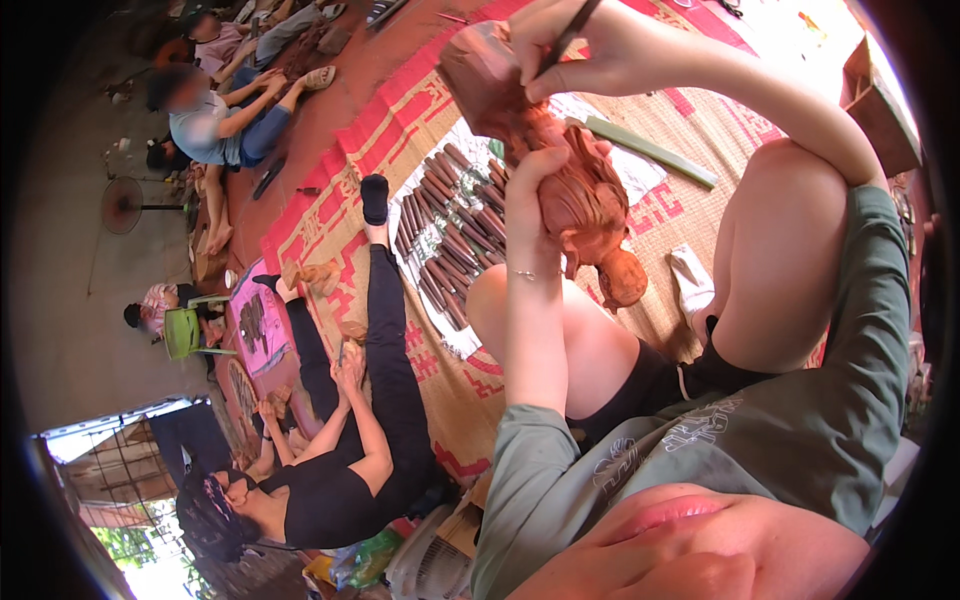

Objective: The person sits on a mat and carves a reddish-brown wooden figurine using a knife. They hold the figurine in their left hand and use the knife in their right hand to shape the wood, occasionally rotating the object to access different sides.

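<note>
A reddish-brown carved wooden figurine (585,205) is held aslant above my lap, its rounded head end toward me and its blocky base (480,85) away. My left hand (535,185) is closed around its middle, thumb across the carved folds. Pinched in my right hand (610,55) is a slim, dark-handled carving tool (572,35), pressed near where the base meets the body. My fingers hide the tool's tip. Beyond my left forearm, several dark-handled carving tools (455,235) lie in rows on a white cloth (408,225).
A red-and-straw patterned mat (440,385) lies beneath me. A flat green strip (650,152) rests past the figurine. To my left, a person in black (335,490) works on a small wood piece, legs stretched over the mat. Other people (215,125) sit farther off near a fan (122,207). A wooden box (880,105) stands at right.
</note>
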Demonstrator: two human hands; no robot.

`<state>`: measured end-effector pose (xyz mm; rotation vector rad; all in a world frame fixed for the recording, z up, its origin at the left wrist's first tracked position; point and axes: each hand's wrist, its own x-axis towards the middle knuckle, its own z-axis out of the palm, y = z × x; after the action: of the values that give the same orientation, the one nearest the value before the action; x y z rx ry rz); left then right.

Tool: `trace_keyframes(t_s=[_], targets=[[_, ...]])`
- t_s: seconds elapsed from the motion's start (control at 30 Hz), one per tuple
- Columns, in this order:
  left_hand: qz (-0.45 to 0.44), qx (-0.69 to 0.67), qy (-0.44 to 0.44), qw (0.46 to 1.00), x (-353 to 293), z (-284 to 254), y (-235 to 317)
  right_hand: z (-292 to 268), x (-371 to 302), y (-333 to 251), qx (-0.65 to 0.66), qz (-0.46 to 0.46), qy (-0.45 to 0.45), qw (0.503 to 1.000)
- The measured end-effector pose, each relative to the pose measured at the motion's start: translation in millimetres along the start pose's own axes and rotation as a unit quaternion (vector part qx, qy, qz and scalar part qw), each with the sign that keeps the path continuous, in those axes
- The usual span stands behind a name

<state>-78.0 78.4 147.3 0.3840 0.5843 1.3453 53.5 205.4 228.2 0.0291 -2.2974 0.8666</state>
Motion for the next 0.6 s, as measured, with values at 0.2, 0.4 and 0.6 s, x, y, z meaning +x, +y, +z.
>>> trace_keyframes(t_s=[0.2, 0.4, 0.6], targets=[[-0.035, 0.003, -0.004, 0.999, 3.9, -16.6, -3.5, -4.6, 3.5, -8.7, -0.05, 0.04, -0.019, 0.998], [-0.029, -0.017, -0.002, 0.999, -0.2, -9.0, -0.8, 2.1, 0.4, -10.8, -0.025, 0.124, -0.003, 0.992], [-0.014, -0.074, 0.008, 0.997, -8.7, 3.5, 5.5, 0.4, 4.4, -13.8, -0.059, 0.065, 0.059, 0.994]])
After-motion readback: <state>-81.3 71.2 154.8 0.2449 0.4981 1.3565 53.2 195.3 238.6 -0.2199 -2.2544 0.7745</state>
